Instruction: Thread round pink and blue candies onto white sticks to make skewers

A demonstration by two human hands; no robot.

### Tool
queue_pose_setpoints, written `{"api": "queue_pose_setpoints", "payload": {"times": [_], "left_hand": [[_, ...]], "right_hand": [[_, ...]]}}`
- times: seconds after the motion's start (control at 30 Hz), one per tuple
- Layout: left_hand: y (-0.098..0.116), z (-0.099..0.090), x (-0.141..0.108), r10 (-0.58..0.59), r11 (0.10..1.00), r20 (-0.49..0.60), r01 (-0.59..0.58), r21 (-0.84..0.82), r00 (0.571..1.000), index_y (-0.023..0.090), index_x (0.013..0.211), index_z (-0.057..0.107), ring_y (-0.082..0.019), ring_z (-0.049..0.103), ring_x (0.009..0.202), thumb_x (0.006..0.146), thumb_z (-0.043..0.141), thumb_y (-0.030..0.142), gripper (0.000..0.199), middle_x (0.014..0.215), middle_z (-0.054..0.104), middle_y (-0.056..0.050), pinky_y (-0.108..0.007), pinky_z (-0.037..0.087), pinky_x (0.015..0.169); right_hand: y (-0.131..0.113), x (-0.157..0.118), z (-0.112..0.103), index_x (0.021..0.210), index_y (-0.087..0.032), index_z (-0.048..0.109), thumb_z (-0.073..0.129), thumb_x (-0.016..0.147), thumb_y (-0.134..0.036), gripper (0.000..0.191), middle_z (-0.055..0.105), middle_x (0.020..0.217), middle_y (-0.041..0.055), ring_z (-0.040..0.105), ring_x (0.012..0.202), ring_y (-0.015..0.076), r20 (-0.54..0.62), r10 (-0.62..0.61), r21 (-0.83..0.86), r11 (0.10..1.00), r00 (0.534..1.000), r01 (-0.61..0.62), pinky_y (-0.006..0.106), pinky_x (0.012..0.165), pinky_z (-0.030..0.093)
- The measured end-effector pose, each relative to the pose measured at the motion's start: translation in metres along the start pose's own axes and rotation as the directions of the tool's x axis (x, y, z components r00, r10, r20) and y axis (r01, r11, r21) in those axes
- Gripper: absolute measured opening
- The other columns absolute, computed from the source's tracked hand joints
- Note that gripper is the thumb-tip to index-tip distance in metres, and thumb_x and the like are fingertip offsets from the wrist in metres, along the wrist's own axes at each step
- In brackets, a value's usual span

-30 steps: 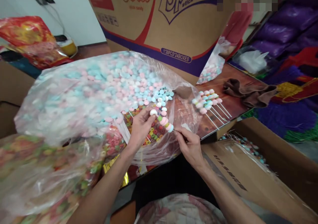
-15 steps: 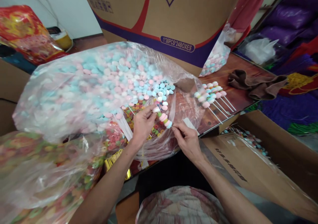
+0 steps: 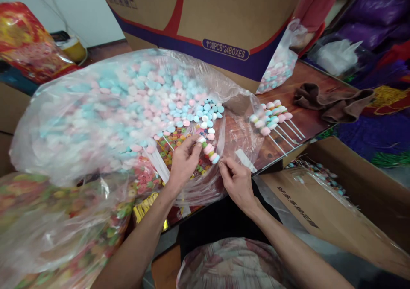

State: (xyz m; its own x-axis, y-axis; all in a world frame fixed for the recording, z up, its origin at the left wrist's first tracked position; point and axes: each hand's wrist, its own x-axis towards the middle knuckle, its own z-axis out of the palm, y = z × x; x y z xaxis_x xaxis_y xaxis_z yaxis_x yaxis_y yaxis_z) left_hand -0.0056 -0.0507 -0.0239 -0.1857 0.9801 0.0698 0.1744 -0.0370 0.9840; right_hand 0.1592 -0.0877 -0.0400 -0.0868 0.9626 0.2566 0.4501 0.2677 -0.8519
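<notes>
A skewer of pink, blue, white and green candies (image 3: pixel 209 150) is held between my two hands. My left hand (image 3: pixel 185 159) pinches the white candy at its upper end. At the lower end, by the blue candy, the fingers of my right hand (image 3: pixel 235 176) are closed on the stick, which is mostly hidden. Behind my left hand lies a large clear bag (image 3: pixel 112 97) of pastel candies, spilling at its mouth. Colourful ring candies (image 3: pixel 201 167) lie under the skewer. Several finished skewers (image 3: pixel 272 120) rest at the right of the table.
A big cardboard box (image 3: pixel 182 20) stands behind the bag. A brown cloth (image 3: pixel 333 101) lies at the table's right. An open carton (image 3: pixel 307 199) sits below it. A bag of ring candies (image 3: pixel 64 233) fills the lower left. A person's red sleeve (image 3: pixel 317 5) shows at the back.
The view has shifted slightly. The candies on the skewer sit a little closer together, near my left fingertips. Both hands keep their hold.
</notes>
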Motion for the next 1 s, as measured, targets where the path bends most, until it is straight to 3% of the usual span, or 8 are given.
{"api": "queue_pose_setpoints", "payload": {"times": [0.3, 0.53, 0.77, 0.87, 1.0], "left_hand": [[-0.008, 0.008, -0.001, 0.047, 0.999, 0.005, -0.047, 0.027, 0.999, 0.019, 0.094, 0.069, -0.018, 0.065, 0.089, 0.086, 0.061, 0.037, 0.022, 0.093, 0.071, -0.004, -0.028, 0.051, 0.082], [-0.012, 0.013, -0.008, -0.087, 0.974, 0.036, 0.092, -0.207, 0.996, 0.019, 0.095, 0.068, -0.015, 0.065, 0.085, 0.082, 0.069, 0.041, 0.025, 0.092, 0.071, -0.003, -0.026, 0.053, 0.074], [-0.007, 0.020, -0.008, -0.110, 0.952, 0.027, 0.113, -0.284, 0.994, 0.020, 0.101, 0.071, -0.015, 0.067, 0.085, 0.080, 0.072, 0.041, 0.030, 0.099, 0.073, -0.005, -0.023, 0.054, 0.071], [-0.006, 0.018, -0.005, -0.098, 0.968, -0.020, 0.091, -0.232, 0.995, 0.022, 0.114, 0.071, -0.018, 0.068, 0.097, 0.082, 0.070, 0.044, 0.039, 0.115, 0.072, -0.006, -0.026, 0.056, 0.080], [-0.007, 0.012, -0.003, -0.029, 1.000, -0.106, 0.030, 0.007, 0.994, 0.021, 0.121, 0.070, -0.025, 0.063, 0.117, 0.084, 0.066, 0.049, 0.047, 0.127, 0.069, -0.007, -0.040, 0.047, 0.106]], "right_hand": [[-0.001, -0.005, 0.000, 0.082, -0.019, 0.062, 0.049, 0.097, -0.026, 0.021, 0.052, 0.063, -0.0034, 0.047, 0.055, 0.0107, -0.020, -0.060, 0.023, 0.998, 0.998, 0.060, 0.022, 0.055, 0.038], [-0.001, -0.002, 0.002, 0.080, -0.020, 0.059, 0.047, 0.096, -0.023, 0.020, 0.050, 0.062, -0.0041, 0.046, 0.052, 0.0104, -0.072, -0.063, 0.001, 0.998, 0.995, 0.063, 0.023, 0.054, 0.037], [0.000, 0.000, 0.005, 0.080, -0.020, 0.058, 0.047, 0.097, -0.022, 0.021, 0.053, 0.065, -0.0033, 0.051, 0.057, 0.0115, -0.065, -0.055, -0.001, 0.998, 0.996, 0.055, 0.023, 0.060, 0.040], [0.000, 0.001, 0.006, 0.082, -0.020, 0.059, 0.046, 0.098, -0.021, 0.021, 0.057, 0.069, -0.0020, 0.055, 0.061, 0.0117, -0.064, -0.071, 0.040, 0.996, 0.995, 0.074, 0.023, 0.063, 0.041], [0.001, 0.003, 0.009, 0.081, -0.020, 0.058, 0.044, 0.099, -0.021, 0.022, 0.054, 0.069, -0.0020, 0.054, 0.062, 0.0117, -0.063, -0.098, 0.047, 0.994, 0.993, 0.101, 0.022, 0.063, 0.040]]}}
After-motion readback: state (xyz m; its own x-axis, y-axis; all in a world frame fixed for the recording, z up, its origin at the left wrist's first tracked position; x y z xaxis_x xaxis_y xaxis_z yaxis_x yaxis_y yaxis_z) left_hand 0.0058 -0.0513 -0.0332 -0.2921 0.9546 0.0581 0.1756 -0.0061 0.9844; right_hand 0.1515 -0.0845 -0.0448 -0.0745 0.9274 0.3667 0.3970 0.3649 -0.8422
